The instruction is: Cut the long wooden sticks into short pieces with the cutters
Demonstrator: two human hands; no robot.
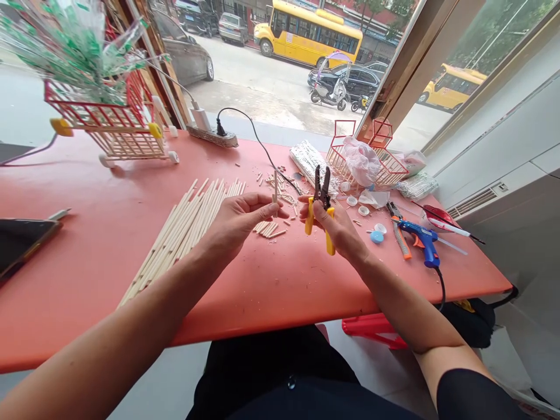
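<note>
Between the thumb and fingers of my left hand (245, 219) a short wooden stick (275, 185) stands upright. My right hand (339, 227) grips a pair of wire strippers (321, 204) by the yellow handles, its dark jaws pointing up and spread apart. The jaws are to the right of the stick, not touching it. Left of my left hand, a fan of long wooden sticks (175, 233) lies on the orange-red table (262, 291). Short cut stick pieces (268, 228) lie below and behind my hands.
A small stick-built cart (109, 125) stands back left. Another stick frame (389, 166) holds a plastic bag at back right. A blue glue gun (422, 236), orange-handled pliers (400, 236) and bottle caps (376, 236) lie right. A power strip (214, 135) trails a black cable. A dark tablet (26, 239) lies left.
</note>
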